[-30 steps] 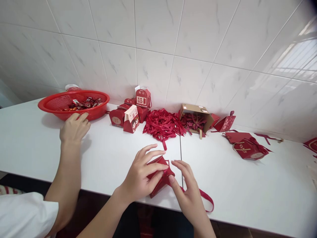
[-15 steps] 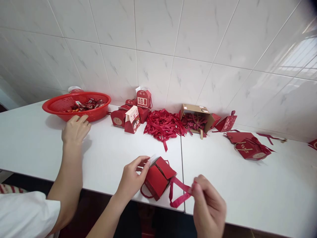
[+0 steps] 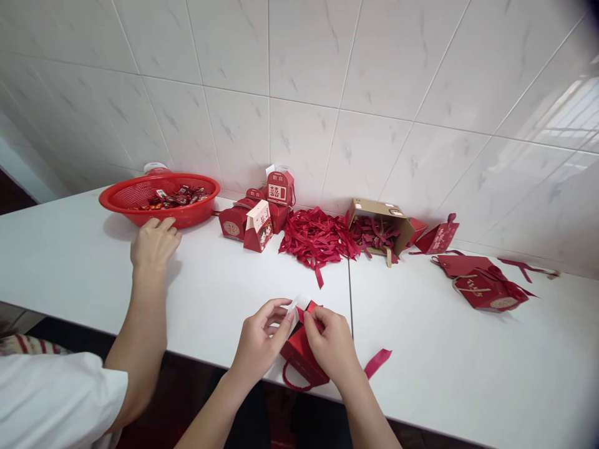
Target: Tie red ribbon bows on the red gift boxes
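Note:
A small red gift box stands at the front edge of the white table, tilted, with its top flaps up and a red cord handle hanging at its near side. My left hand is closed on the box's white inner flap at the left. My right hand pinches a red top flap, its fingers hiding part of the box top. Past my right wrist, the end of a red ribbon sticks out; the rest of it is hidden.
A red basket with wrapped sweets stands at the left, a co-worker's hand before it. Along the wall are folded gift boxes, a ribbon pile, a cardboard box of ribbons and a bow-tied box.
My right hand has let go of the ribbon, now lying on the table, and has moved left onto the box's top flap. My left hand stays at the white flap.

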A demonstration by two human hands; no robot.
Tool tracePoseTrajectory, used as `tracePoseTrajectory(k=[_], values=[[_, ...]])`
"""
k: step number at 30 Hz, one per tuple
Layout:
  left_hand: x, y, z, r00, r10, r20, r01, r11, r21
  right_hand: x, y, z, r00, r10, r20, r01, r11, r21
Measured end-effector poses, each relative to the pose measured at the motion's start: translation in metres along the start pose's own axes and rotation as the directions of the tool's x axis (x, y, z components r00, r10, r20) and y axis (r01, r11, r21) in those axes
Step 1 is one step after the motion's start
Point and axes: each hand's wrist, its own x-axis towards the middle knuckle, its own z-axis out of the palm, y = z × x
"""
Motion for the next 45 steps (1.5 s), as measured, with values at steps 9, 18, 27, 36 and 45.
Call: tracePoseTrajectory(k=[9, 18, 27, 36, 45], values=[[-0.002, 0.008, 0.0, 0.992, -0.044, 0.118, 0.056, 0.993, -0.104, 0.0, -0.001, -0.005, 0.997, -0.07, 0.014, 0.069, 0.997, 0.037], [0.021, 0.0, -0.006, 0.972, 0.0, 0.235, -0.015, 0.998, 0.064, -0.007, -0.001, -0.019, 0.996, -0.087, 0.018, 0.085, 0.993, 0.083], [0.033, -0.036, -0.057, 0.994, -0.108, -0.018, 0.096, 0.782, 0.616, -0.034, 0.05, -0.062, 0.963, -0.008, -0.271, 0.054, 0.985, 0.164], [0.024, 0.005, -0.003, 0.912, -0.078, 0.403, 0.109, 0.993, -0.054, -0.052, 0.063, -0.031, 0.99, 0.143, -0.003, -0.134, 0.939, 0.315], [0.036, -0.046, -0.058, 0.987, -0.161, 0.021, 0.139, 0.904, 0.403, -0.057, 0.065, -0.037, 0.968, 0.195, 0.158, -0.251, 0.796, 0.55]])
